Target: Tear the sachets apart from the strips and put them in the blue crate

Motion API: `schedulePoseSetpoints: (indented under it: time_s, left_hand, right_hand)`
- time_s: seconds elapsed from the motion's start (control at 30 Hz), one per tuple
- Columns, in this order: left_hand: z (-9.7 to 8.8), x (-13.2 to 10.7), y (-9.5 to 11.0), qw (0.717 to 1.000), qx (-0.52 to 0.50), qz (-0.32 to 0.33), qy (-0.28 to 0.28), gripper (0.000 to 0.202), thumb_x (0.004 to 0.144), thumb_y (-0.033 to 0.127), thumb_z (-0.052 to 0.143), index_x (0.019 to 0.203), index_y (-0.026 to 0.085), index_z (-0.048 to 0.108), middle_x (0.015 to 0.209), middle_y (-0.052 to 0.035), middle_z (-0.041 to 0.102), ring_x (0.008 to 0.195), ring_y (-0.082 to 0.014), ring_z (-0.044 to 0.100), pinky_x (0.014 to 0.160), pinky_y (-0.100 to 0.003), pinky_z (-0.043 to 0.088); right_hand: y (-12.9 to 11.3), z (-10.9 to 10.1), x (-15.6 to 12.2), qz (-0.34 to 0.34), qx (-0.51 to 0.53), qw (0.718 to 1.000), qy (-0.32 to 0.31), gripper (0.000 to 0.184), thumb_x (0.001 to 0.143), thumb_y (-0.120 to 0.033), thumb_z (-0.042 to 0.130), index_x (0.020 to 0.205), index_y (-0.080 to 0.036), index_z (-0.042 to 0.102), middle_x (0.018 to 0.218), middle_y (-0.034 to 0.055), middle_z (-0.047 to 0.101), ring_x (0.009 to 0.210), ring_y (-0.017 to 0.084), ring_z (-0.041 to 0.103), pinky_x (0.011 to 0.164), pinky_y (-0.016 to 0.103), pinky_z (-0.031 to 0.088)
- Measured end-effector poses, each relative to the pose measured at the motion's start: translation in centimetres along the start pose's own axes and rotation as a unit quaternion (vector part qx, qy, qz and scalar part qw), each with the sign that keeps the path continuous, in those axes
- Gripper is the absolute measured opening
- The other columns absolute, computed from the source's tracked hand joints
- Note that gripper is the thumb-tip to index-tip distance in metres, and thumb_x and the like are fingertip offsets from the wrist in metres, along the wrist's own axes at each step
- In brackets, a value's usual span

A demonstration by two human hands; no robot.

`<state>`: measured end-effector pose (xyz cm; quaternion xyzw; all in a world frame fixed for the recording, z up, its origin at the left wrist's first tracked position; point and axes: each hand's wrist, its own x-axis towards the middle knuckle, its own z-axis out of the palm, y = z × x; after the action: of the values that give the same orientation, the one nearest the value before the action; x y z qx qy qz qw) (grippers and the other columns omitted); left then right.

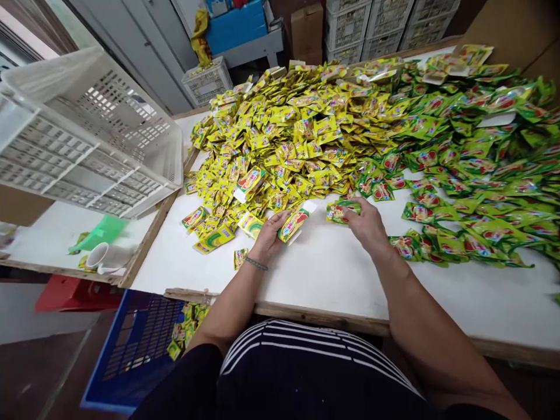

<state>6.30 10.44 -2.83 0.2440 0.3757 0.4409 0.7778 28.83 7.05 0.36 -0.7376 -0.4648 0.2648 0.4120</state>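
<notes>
My left hand point(271, 234) is closed around a small printed carton point(294, 224) with white end flaps standing open toward the right. In my right hand point(366, 223) is a green sachet point(336, 212), pinched just right of the carton's open end and apart from it. Left of my left hand lie a yellow carton point(215, 239) and another partly hidden carton point(250, 224). One more carton point(251, 181) rests against the heap of yellow sachets point(284, 128). Green sachets point(464, 169) are piled to the right of my right hand.
A white plastic crate point(109, 157) stands tilted at the left, near a white mug point(109, 256). Wooden edging point(319, 312) borders the white table point(332, 280). Below at left is a blue crate point(126, 344) with sachets. White crates point(350, 26) are stacked behind the table.
</notes>
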Motion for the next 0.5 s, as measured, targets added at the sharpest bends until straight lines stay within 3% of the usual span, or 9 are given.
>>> schedulePoseSetpoints:
  time_s: [0.07, 0.13, 0.2, 0.33, 0.4, 0.5]
  left_hand:
    - [-0.3, -0.2, 0.1, 1.0, -0.005, 0.022, -0.003, 0.031, 0.067, 0.025, 0.082, 0.095, 0.016, 0.07, 0.088, -0.0028, 0.075, 0.075, -0.0137, 0.068, 0.078, -0.029, 0.055]
    - [-0.4, -0.3, 0.0, 0.998, 0.008, 0.06, -0.003, 0.034, 0.064, 0.028, 0.084, 0.093, 0.016, 0.071, 0.086, -0.0015, 0.074, 0.074, -0.0121, 0.068, 0.078, -0.026, 0.054]
    - [-0.3, -0.3, -0.2, 0.996, 0.033, 0.082, -0.012, 0.038, 0.061, 0.033, 0.086, 0.092, 0.017, 0.071, 0.083, -0.0006, 0.074, 0.072, -0.0119, 0.067, 0.077, -0.025, 0.053]
    - [0.6, -0.9, -0.9, 0.989, 0.12, 0.062, -0.067, 0.049, 0.064, 0.049, 0.082, 0.099, 0.016, 0.071, 0.09, -0.005, 0.074, 0.082, -0.0191, 0.069, 0.081, -0.032, 0.052]
    - [1.4, -1.6, -1.0, 0.969, 0.216, 0.077, -0.094, 0.056, 0.067, 0.055, 0.077, 0.107, 0.016, 0.071, 0.102, -0.009, 0.074, 0.096, -0.0258, 0.068, 0.09, -0.038, 0.05]
    - [2.4, -2.7, -0.9, 0.907, 0.38, 0.144, -0.107, 0.071, 0.053, 0.051, 0.087, 0.114, 0.018, 0.07, 0.122, -0.0124, 0.067, 0.122, -0.0361, 0.054, 0.108, -0.047, 0.038]
  right_hand:
    - [-0.1, -0.1, -0.2, -0.01, -0.099, 0.994, -0.038, 0.017, 0.071, -0.034, 0.068, 0.083, -0.022, 0.068, 0.072, 0.0044, 0.062, 0.074, 0.024, 0.057, 0.074, 0.042, 0.048]
    - [-0.7, 0.3, -0.7, -0.049, -0.109, 0.992, -0.045, 0.019, 0.072, -0.04, 0.069, 0.075, -0.022, 0.068, 0.084, 0.0075, 0.066, 0.087, 0.026, 0.058, 0.082, 0.044, 0.047]
    - [-1.4, 0.9, -1.3, -0.079, -0.023, 0.996, -0.045, 0.032, 0.076, -0.053, 0.064, 0.083, -0.022, 0.069, 0.092, 0.0073, 0.068, 0.091, 0.026, 0.059, 0.083, 0.043, 0.048]
    - [-2.0, 2.5, -2.4, -0.032, 0.151, 0.976, -0.151, 0.049, 0.073, -0.058, 0.065, 0.107, -0.023, 0.064, 0.078, 0.0006, 0.066, 0.067, 0.019, 0.061, 0.063, 0.033, 0.051]
    - [-2.0, 3.1, -2.7, -0.017, 0.134, 0.978, -0.159, 0.045, 0.071, -0.055, 0.068, 0.1, -0.021, 0.065, 0.076, -0.0001, 0.065, 0.061, 0.017, 0.059, 0.057, 0.03, 0.048]
    - [-2.1, 3.4, -3.0, -0.024, 0.053, 0.994, -0.093, 0.037, 0.071, -0.053, 0.067, 0.085, -0.02, 0.066, 0.069, 0.0, 0.062, 0.057, 0.015, 0.055, 0.054, 0.028, 0.044]
